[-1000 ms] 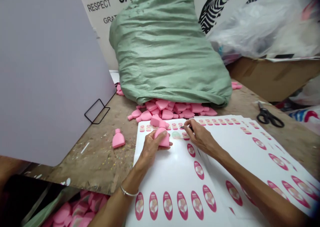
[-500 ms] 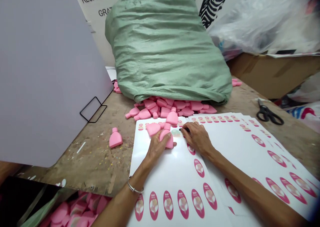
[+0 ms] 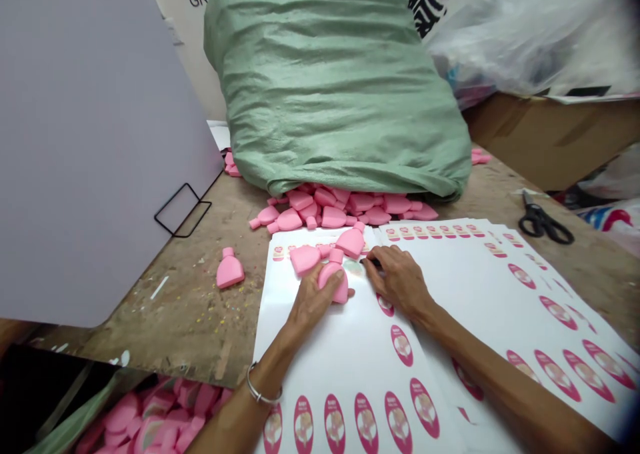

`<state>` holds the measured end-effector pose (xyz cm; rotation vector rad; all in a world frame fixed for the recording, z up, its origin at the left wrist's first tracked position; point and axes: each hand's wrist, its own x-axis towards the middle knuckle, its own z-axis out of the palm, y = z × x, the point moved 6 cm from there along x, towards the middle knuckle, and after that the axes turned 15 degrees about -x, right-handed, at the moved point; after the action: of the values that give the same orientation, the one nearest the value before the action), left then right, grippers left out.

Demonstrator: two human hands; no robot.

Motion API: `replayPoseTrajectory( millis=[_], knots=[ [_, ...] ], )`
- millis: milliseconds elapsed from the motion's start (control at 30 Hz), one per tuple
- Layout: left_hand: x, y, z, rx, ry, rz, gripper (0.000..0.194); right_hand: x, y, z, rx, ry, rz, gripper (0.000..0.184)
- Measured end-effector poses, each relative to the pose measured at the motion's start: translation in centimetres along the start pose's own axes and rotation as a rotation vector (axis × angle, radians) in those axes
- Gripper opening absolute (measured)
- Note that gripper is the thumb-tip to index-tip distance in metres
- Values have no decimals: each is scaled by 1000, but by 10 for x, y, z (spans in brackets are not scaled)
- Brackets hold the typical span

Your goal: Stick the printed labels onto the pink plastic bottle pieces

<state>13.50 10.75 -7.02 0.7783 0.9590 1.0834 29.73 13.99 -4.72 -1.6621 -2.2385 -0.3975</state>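
Note:
My left hand [image 3: 317, 297] is closed on a small pink bottle [image 3: 334, 279], its neck pointing away from me. Two other pink bottles lie against it on the sheet, one to the left [image 3: 305, 259] and one tilted behind [image 3: 351, 239]. My right hand [image 3: 397, 277] pinches a small black tool [image 3: 371, 263]; only its dark tip shows, so its kind is unclear. Beside that tip, a pale greenish label [image 3: 354, 267] lies between the hands. Under both hands is a white sticker sheet [image 3: 320, 347] printed with pink oval labels along its lower and right sides.
A large green sack [image 3: 340, 94] stands behind a heap of pink bottles [image 3: 333, 215]. Black scissors [image 3: 543, 224] lie at right, a lone pink bottle [image 3: 230, 269] at left. More sticker sheets [image 3: 465, 281] spread rightward. A grey panel [image 3: 100, 141] stands left; pink bottles [image 3: 150, 417] fill a container below.
The bottle behind the held one has tipped over to the right. Both hands keep nearly the same place and grip. The camera view has shifted slightly.

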Motion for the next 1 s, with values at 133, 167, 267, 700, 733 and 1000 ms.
replayPoseTrajectory(
  millis=[133,167,267,700,733,1000],
  knots=[
    [-1,0,1,-13,-10,-23,48,-2,1,0,71,-50,34,12],
    [-1,0,1,-16,-11,-22,48,-2,1,0,88,-62,34,11],
    [-2,1,0,-16,-11,-22,49,-1,-1,-2,46,-28,16,11],
    [-3,1,1,-3,-10,-19,44,-2,-1,1,103,2,-4,17],
    [-3,2,1,0,-5,-24,44,-3,-3,0,82,32,-20,18],
    [-1,1,0,-54,25,-34,47,-7,0,-27,324,135,98,20]
  ],
)
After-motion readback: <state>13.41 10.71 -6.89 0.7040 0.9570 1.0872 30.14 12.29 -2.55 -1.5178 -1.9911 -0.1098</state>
